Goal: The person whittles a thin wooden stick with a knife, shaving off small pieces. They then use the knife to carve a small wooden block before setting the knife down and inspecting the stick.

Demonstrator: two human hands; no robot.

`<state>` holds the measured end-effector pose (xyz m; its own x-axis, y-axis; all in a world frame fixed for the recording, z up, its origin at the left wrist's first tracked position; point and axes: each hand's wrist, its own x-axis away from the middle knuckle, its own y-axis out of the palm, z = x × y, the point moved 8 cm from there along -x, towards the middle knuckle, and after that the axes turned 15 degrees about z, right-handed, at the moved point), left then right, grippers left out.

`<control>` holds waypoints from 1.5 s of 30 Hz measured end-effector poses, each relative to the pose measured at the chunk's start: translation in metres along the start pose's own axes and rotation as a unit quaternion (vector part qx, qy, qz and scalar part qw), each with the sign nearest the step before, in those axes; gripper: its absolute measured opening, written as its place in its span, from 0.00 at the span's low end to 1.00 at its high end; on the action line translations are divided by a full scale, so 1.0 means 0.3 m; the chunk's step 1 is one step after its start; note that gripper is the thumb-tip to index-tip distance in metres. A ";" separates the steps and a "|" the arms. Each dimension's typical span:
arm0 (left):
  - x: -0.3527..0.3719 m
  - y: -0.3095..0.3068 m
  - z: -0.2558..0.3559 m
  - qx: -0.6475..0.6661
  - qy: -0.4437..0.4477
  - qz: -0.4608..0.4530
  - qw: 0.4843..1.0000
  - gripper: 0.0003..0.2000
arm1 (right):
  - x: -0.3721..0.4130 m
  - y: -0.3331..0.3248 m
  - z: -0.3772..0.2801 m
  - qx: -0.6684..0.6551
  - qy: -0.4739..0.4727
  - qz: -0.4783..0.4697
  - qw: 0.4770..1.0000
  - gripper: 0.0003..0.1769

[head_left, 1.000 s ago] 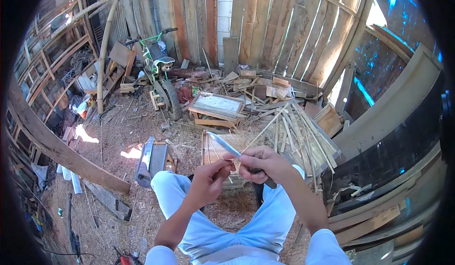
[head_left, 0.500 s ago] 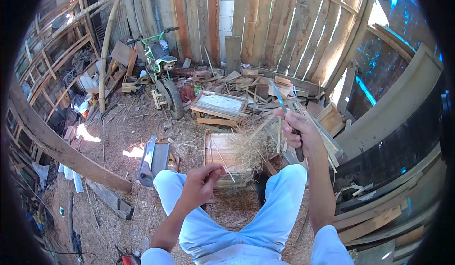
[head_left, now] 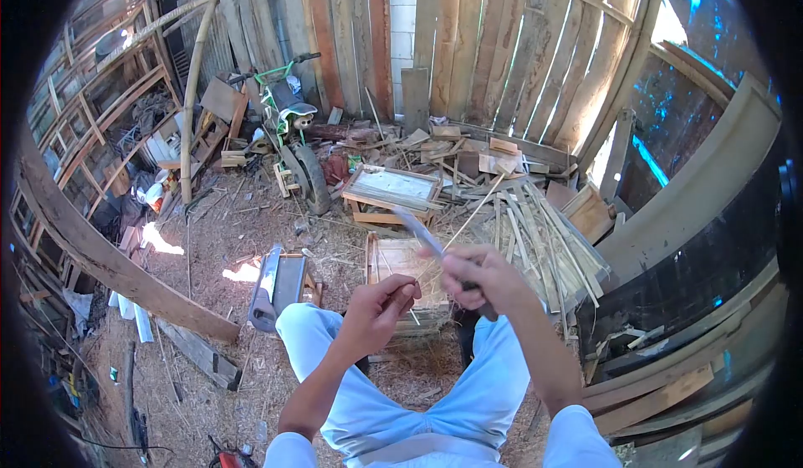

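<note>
Tapering, pale-bladed, dark-handled knife (head_left: pixel 422 233)

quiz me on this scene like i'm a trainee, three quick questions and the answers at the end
1. Short answer: what tool is in the person's right hand?

2. True or false: the motorbike stands to the left of the pile of wooden strips in this view.

3. Multiple choice: the left hand is
a) spread flat
b) closed, fingertips pinched together
c) out of view

Key
1. A knife.
2. True.
3. b
</note>
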<state>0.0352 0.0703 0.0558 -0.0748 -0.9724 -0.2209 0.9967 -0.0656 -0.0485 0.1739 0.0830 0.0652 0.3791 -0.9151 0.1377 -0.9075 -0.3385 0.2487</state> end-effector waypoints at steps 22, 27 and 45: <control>0.048 0.037 -0.017 0.115 -0.113 -0.134 0.978 0.09 | 0.037 0.016 -0.047 -0.009 0.049 -0.017 0.999 0.21; 0.064 0.006 -0.041 0.122 -0.119 -0.118 0.978 0.08 | 0.031 -0.097 -0.140 -0.015 -0.019 0.053 0.998 0.20; -0.025 0.006 -0.091 0.078 -0.098 -0.049 0.991 0.08 | -0.031 0.025 0.015 0.022 0.006 0.020 1.000 0.22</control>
<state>0.0366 0.0836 0.0308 -0.1791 -0.9834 -0.0279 0.9790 -0.1809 0.0935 0.1628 0.0879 0.0616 0.3443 -0.9255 0.1576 -0.9290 -0.3116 0.1995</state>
